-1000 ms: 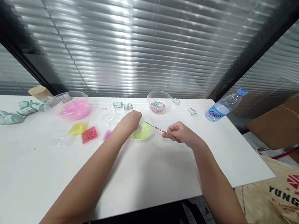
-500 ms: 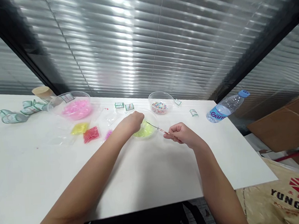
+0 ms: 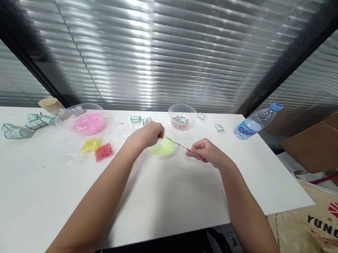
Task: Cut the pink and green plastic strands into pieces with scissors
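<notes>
At frame centre my left hand [image 3: 148, 135] pinches closed, seemingly on a bead too small to confirm, just above the green-bead bowl [image 3: 162, 147], while my right hand [image 3: 207, 153] grips the needle [image 3: 178, 144] angled toward it, tip ready for threading.

bowl of beads [image 3: 162, 147] on table [image 3: 168, 196], bottle [image 3: 255, 122] far right

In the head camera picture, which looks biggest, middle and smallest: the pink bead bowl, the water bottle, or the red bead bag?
Largest to smallest:
1. pink bead bowl
2. water bottle, close to the bowl, so unsure
3. red bead bag, clearly smallest
</notes>
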`<action>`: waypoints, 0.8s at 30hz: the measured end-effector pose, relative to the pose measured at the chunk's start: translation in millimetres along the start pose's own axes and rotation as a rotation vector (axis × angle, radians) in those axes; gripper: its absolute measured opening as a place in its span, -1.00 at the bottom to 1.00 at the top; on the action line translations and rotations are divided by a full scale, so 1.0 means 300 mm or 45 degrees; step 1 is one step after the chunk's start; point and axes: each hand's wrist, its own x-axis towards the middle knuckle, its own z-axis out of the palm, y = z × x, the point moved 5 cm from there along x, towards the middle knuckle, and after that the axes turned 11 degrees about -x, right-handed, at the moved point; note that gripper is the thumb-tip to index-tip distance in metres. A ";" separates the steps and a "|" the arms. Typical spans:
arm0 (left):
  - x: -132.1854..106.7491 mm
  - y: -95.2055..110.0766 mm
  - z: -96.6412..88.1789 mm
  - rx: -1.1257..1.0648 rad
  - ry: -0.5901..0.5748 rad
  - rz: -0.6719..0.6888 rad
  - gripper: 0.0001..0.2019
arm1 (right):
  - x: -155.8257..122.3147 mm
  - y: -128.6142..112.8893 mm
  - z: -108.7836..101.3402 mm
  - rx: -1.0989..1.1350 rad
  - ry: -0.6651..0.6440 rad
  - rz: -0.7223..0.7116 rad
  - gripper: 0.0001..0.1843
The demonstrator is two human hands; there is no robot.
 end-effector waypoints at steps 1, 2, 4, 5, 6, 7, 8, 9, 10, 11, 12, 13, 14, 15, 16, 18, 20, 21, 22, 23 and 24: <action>0.002 -0.001 0.000 -0.011 0.008 0.011 -0.84 | 0.000 0.000 0.000 0.001 -0.001 0.000 -0.41; 0.006 -0.003 0.002 -0.023 0.012 0.027 -0.85 | 0.000 0.001 -0.001 0.001 -0.002 0.001 -0.41; 0.014 -0.008 0.005 -0.051 0.024 0.076 -0.86 | -0.001 0.001 -0.001 -0.003 0.000 0.003 -0.42; 0.018 -0.011 0.006 -0.067 0.033 0.102 -0.86 | -0.001 0.001 -0.002 -0.005 0.001 0.002 -0.42; 0.021 -0.014 0.006 -0.083 0.048 0.126 -0.86 | -0.001 0.001 -0.002 -0.006 0.000 -0.001 -0.41; 0.024 -0.017 0.005 -0.095 0.064 0.143 -0.85 | -0.001 0.001 -0.002 -0.005 -0.001 -0.004 -0.41; 0.026 -0.020 0.004 -0.102 0.075 0.155 -0.85 | -0.001 0.001 -0.002 -0.002 -0.003 -0.007 -0.41; 0.027 -0.024 0.002 -0.106 0.083 0.159 -0.84 | -0.001 0.001 -0.001 0.001 -0.006 -0.007 -0.41; 0.027 -0.027 0.000 -0.111 0.088 0.156 -0.84 | -0.001 0.002 -0.001 0.003 -0.009 -0.006 -0.41; 0.027 -0.030 -0.002 -0.119 0.088 0.152 -0.83 | -0.001 0.002 -0.002 0.003 -0.010 -0.003 -0.41; 0.026 -0.033 -0.005 -0.132 0.087 0.147 -0.81 | -0.002 0.003 -0.002 0.002 -0.008 0.001 -0.42; 0.026 -0.035 -0.008 -0.148 0.087 0.145 -0.79 | -0.002 0.003 -0.003 0.001 -0.007 0.005 -0.42; 0.025 -0.036 -0.011 -0.166 0.090 0.146 -0.77 | -0.003 0.002 -0.004 0.002 -0.006 0.006 -0.42; 0.025 -0.037 -0.015 -0.181 0.095 0.155 -0.75 | -0.003 0.000 -0.004 0.006 -0.006 0.007 -0.42; 0.026 -0.038 -0.019 -0.196 0.102 0.167 -0.74 | -0.004 -0.002 -0.004 0.010 -0.007 0.007 -0.42; 0.026 -0.039 -0.027 -0.232 0.125 0.203 -0.73 | -0.007 -0.007 -0.003 0.024 -0.011 0.004 -0.43; 0.025 -0.039 -0.036 -0.274 0.144 0.245 -0.72 | -0.010 -0.012 -0.004 0.032 -0.004 0.000 -0.44; 0.024 -0.038 -0.040 -0.294 0.149 0.265 -0.72 | -0.011 -0.014 -0.004 0.034 0.001 -0.001 -0.44; 0.021 -0.036 -0.045 -0.314 0.154 0.285 -0.72 | -0.012 -0.016 -0.005 0.036 0.006 -0.004 -0.43; 0.017 -0.033 -0.051 -0.332 0.161 0.304 -0.72 | -0.013 -0.018 -0.005 0.035 0.007 -0.006 -0.43; 0.014 -0.029 -0.056 -0.349 0.167 0.322 -0.72 | -0.014 -0.019 -0.005 0.036 0.007 -0.009 -0.43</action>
